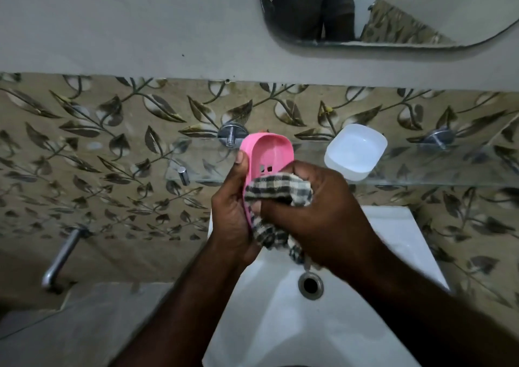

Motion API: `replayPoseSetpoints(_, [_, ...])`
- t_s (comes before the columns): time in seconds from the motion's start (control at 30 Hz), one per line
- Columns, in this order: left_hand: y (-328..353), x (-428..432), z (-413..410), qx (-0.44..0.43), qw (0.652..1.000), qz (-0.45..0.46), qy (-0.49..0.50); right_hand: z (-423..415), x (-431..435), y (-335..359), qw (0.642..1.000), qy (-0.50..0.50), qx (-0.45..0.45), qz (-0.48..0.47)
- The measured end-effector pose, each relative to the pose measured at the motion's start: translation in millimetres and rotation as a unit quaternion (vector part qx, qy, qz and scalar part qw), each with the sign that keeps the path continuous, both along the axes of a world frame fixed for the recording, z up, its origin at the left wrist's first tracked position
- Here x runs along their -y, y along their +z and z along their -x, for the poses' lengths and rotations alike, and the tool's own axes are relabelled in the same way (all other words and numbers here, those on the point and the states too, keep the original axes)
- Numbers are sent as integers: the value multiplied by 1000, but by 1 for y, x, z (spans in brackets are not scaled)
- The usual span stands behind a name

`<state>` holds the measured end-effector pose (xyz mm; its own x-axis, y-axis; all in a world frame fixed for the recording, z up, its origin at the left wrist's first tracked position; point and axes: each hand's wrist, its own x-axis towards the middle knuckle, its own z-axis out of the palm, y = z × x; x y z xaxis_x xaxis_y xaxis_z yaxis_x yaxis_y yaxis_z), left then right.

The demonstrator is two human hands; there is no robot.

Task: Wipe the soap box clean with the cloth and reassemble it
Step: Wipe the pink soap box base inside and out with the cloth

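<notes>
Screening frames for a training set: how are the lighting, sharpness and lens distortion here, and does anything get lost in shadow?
Head view: dim, flat light; the left hand and right hand read dark with little detail, the white sink bright. Head view: pink soap tray and checked cloth fairly sharp; the tiled wall top edge and glass shelf bow from the wide lens.

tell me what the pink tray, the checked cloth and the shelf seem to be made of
Pink tray: likely moulded plastic, smooth with a soft sheen, with drain slots cut into it.
Checked cloth: woven fabric, probably cotton, matte and crumpling into soft folds.
Shelf: clear glass, since the leaf-patterned tiles show through it.
</notes>
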<state>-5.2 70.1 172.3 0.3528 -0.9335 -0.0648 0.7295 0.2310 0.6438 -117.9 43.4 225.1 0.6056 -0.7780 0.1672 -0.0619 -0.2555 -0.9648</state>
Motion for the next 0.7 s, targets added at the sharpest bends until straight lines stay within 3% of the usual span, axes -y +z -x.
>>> replayPoseSetpoints(0.13, [-5,3,10,-10,1000,10,11,-2,14,23,998,-23,64,-10])
replayPoseSetpoints(0.33, [-1,7,-5,36,999,-21,20,11,0,-2,996,52,-33,-59])
replayPoseSetpoints(0.5, [5,6,11,42,999,-2,-2,6,19,17,997,-10,65,-28])
replayPoseSetpoints(0.7, [13,15,-5,46,998,-26,32,7,8,2,998,36,-4,-48])
